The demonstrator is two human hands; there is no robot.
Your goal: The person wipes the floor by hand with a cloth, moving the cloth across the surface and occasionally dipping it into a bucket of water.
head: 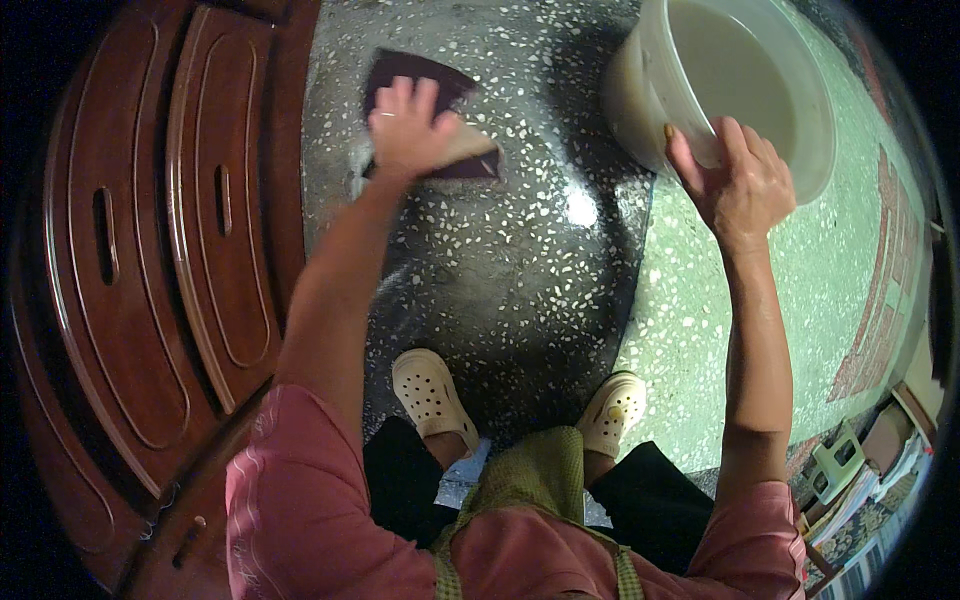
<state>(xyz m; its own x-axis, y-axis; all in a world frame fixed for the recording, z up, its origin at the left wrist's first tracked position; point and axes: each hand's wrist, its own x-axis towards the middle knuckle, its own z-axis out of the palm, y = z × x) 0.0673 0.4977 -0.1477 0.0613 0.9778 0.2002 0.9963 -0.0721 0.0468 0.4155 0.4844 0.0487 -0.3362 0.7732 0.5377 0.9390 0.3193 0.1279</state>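
My left hand (409,135) rests palm down, blurred, on a dark maroon cloth (431,67) spread on the speckled terrazzo floor (510,247). Its fingers are spread a little, and a beige patch of the cloth shows beside the thumb. On the other side, my right hand (742,176) grips the near rim of a large translucent plastic tub (637,97). The thumb is outside the rim and the fingers curl over it. Cloudy greyish water (739,82) fills much of the tub, which appears tilted, though the lens bends its shape.
Reddish-brown wooden drawers (225,202) with slot handles line the left side. Paler green terrazzo (690,330) lies to the right, with a red patterned strip (877,300). A light green plastic stool (836,461) stands at the lower right. My cream clogs (427,390) are on the floor below.
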